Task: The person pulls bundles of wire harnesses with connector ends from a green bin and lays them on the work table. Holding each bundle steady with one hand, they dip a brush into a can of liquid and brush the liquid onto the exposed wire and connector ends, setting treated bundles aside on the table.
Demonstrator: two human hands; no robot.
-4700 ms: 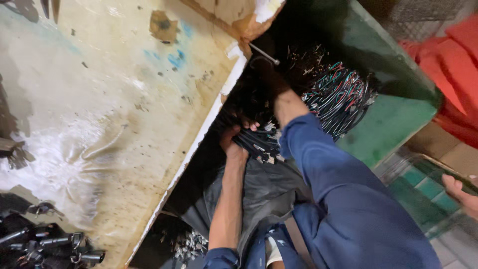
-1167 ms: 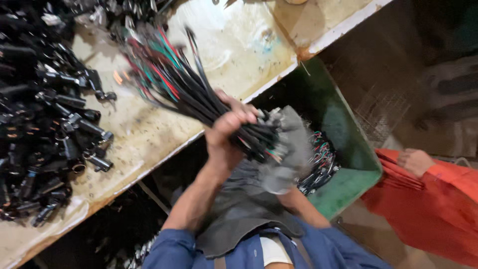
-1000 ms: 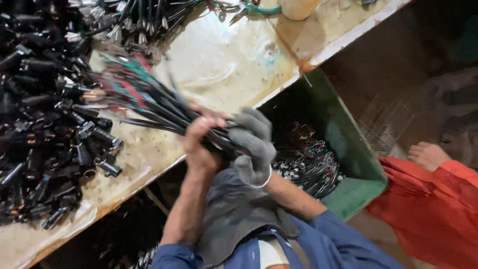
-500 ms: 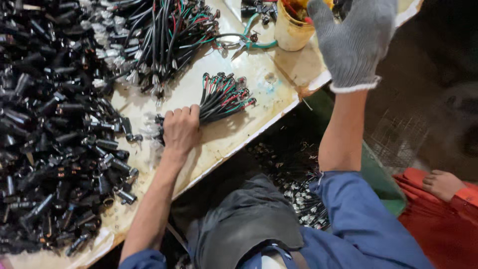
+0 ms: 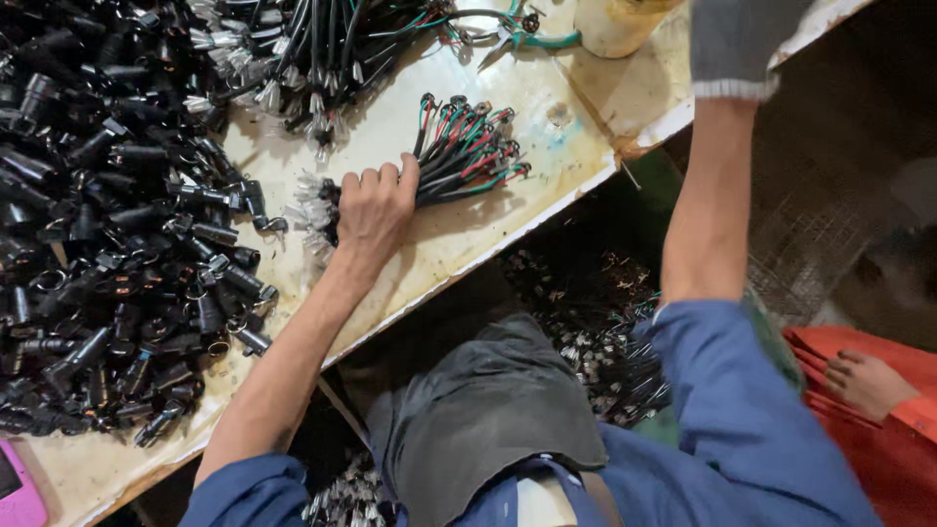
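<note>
Resting at the centre of the frame, the bare left hand (image 5: 374, 210) is clamped on a bundle of black, red and green wires with ring terminals (image 5: 467, 156), pressing it onto the worn cream-painted worktable (image 5: 468, 244). The grey knit-gloved right hand (image 5: 734, 39) is raised at the top right edge — cut off, so I cannot tell its grip. A heap of black plastic connectors (image 5: 107, 254) fills the left side — another black wire bundle (image 5: 322, 49) lies above.

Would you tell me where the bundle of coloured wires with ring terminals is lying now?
In the head view, the bundle of coloured wires lies upper-centre on the worn tabletop, under the bare left hand.
</note>
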